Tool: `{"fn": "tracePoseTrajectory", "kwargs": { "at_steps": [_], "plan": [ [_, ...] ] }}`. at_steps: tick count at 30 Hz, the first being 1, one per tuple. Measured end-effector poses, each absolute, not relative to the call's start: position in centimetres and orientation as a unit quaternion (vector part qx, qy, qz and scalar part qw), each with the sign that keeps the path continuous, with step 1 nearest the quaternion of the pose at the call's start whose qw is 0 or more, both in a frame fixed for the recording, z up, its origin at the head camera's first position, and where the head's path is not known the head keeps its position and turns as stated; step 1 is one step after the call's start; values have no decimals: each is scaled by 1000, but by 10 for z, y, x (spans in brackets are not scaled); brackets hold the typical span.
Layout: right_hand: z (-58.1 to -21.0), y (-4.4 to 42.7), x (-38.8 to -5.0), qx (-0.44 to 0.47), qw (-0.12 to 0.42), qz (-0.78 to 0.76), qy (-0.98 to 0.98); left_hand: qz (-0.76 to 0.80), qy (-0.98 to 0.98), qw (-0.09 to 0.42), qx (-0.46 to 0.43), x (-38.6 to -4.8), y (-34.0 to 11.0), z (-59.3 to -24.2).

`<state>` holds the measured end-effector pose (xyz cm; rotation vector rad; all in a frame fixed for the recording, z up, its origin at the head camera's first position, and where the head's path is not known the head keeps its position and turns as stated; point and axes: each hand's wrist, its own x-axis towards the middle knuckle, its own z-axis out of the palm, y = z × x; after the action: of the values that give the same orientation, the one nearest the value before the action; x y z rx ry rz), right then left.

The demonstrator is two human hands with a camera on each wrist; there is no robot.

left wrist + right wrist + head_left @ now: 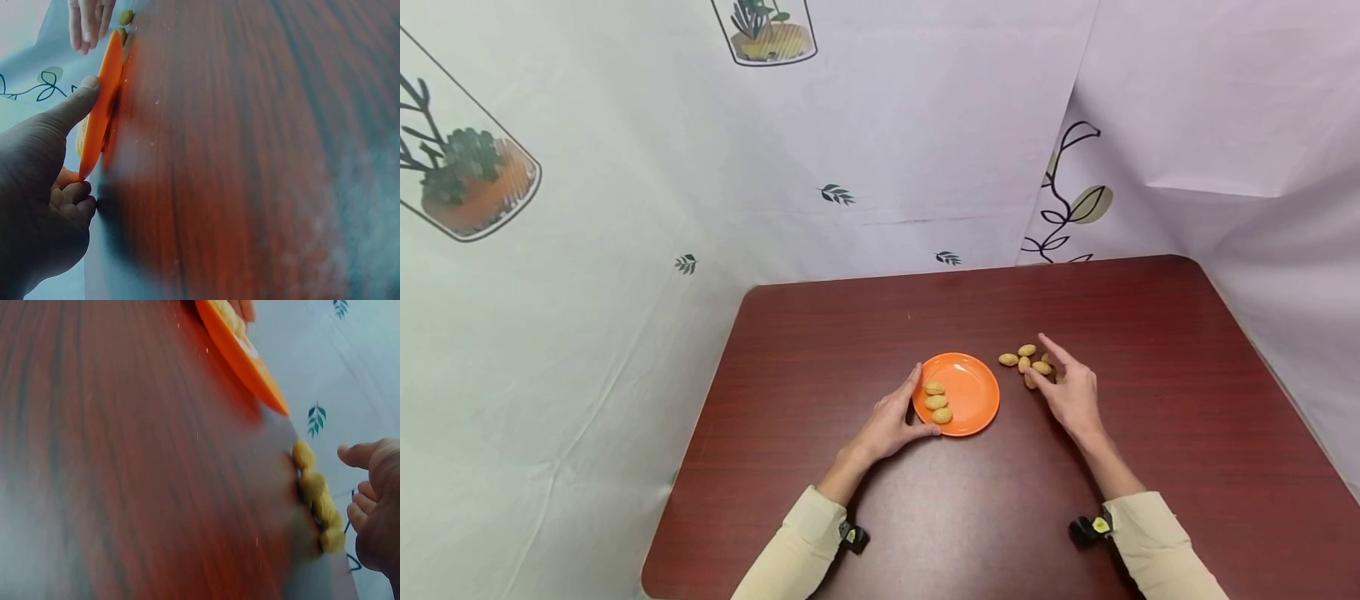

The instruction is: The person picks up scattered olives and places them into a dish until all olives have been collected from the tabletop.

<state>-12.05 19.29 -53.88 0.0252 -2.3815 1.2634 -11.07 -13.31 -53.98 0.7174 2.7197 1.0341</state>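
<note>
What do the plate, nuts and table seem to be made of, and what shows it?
Plate: glossy, probably plastic or glazed ceramic; bright highlights mark its smooth orange surface.
Nuts: dull, apparently natural shell; tan, rough-looking surfaces.
Table: wood or wood-look laminate, satiny; dark red streaked grain and soft reflections.

A dark red wood-grain table with rounded corners stood beside creased white sheets printed with leaves and potted plants.
</note>
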Motion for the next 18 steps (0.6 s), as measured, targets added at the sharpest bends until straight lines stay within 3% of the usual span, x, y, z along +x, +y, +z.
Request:
{"fn": "tracePoseTrajectory", "kwargs": {
  "at_steps": [18],
  "plan": [
    [-545,212,-106,-88,181,469,-860,348,904,75,238,-110,-134,-539]
  ]
}}
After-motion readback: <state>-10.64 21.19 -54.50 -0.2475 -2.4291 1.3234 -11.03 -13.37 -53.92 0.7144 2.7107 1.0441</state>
